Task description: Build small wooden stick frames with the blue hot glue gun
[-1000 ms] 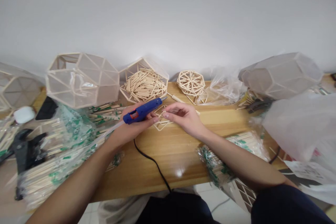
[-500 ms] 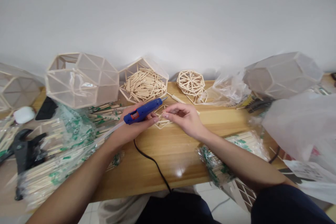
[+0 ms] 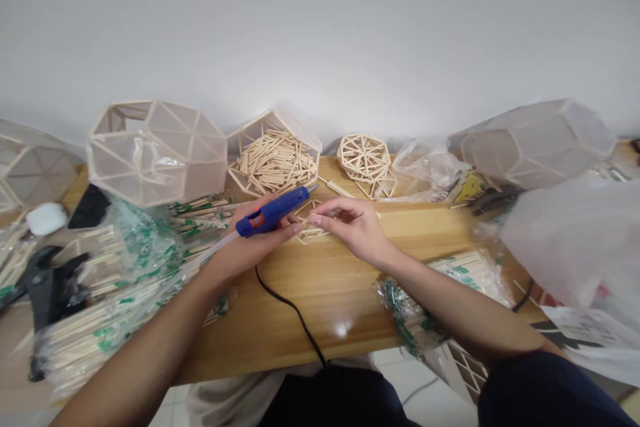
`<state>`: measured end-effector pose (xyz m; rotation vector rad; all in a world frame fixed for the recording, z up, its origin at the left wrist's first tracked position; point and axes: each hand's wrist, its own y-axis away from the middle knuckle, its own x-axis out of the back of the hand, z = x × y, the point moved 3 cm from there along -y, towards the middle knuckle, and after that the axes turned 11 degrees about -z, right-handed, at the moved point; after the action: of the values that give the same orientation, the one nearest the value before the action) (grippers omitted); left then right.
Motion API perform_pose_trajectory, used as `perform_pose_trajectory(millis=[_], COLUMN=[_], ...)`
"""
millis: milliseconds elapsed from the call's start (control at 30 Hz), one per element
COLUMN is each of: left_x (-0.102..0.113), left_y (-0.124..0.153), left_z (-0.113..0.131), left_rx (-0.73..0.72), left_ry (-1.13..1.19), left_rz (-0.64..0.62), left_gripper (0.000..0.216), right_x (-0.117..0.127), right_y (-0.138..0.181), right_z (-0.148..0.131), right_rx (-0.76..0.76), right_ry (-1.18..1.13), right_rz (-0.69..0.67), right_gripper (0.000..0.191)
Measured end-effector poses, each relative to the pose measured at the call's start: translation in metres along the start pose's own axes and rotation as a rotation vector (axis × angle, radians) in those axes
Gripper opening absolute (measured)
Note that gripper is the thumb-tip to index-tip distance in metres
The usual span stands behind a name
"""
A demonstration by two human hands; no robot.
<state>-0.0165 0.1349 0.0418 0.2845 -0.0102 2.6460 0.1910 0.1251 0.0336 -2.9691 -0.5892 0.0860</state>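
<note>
The grip of the left hand [image 3: 250,240] is wrapping fully around the glue gun [image 3: 273,211]. The right hand [image 3: 350,223] is pinching the stick frame [image 3: 306,230], which is lying flat on the tabletop [image 3: 325,280] between both hands. Hazards: the pinching hand is sitting just beside the nozzle (burn risk if hot). The cord [image 3: 290,307] is trailing over the near edge, and a snag could be jerking the gun.

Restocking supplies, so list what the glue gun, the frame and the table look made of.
Glue gun, in the left hand: blue moulded plastic, smooth semi-matte shell, orange trigger, metallic-looking tip. Frame, pinched by the right hand: thin pale wooden sticks, unpainted, likely bamboo or birch. Table: wood or wood-look laminate, glossy; grain lines and a light glare show.
</note>
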Motion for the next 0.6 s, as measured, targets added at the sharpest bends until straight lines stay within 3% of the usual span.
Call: perform_pose_trajectory(millis=[600], left_x=[-0.0004], left_y=[0.0003], left_z=[0.0018], left_rx=[-0.021], left_ry=[0.011], left_rz=[0.017], left_gripper=[0.024], right_x=[-0.0012], right_y=[0.0004], right_z=[0.0015], right_rx=[-0.034], right_ry=[0.020], right_rz=[0.010], right_gripper=[0.029])
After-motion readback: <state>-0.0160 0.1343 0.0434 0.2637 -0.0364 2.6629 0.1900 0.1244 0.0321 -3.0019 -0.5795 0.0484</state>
